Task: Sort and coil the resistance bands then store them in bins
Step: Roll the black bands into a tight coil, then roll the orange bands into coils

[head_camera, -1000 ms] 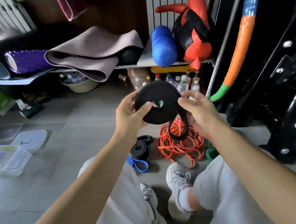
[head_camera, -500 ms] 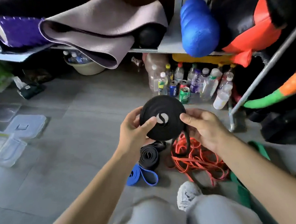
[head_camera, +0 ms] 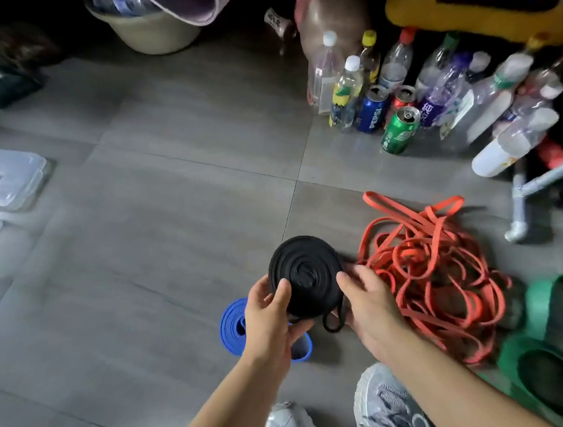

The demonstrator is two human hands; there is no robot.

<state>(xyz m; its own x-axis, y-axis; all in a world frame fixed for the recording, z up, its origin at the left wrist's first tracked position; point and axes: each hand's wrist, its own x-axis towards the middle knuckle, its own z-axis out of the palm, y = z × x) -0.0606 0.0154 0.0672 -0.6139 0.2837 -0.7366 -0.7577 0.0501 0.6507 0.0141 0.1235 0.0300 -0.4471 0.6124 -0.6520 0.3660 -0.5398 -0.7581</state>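
Floor [head_camera: 171, 224]: grey tile, work area.

Red bands [head_camera: 430, 274]: loose tangle to the right, unsorted; judged next in line.

Green band [head_camera: 556, 335]: slack heap at far right, touching the red pile's edge.

Bottles [head_camera: 398, 81]: cluster under the shelf, not part of the job.

Lids [head_camera: 5, 178]: clear plastic, far left, well apart from the bands. Bins likely just beside them, mostly out of frame.

Blue band [head_camera: 235, 324]: rolled, lying on the floor, partly hidden under the left hand. Looks finished and parked.

Black coil [head_camera: 305, 274]: flat spiral, held above the floor between both hands, face up toward the camera, probably so the winding can be checked.

Left hand [head_camera: 270, 321]: thumb across the coil face, fingers curled beneath, clamping the turns so they cannot spring loose.

Right hand [head_camera: 367, 298]: thumb on the rim, fingers wrapped under, guiding the end.

Tail [head_camera: 333, 322]: small loop left hanging at the lower edge.

Change: a second ago the coil was raised toward the shelf with a long tail dangling. Now it is lowered near the floor, the tail nearly wound in.
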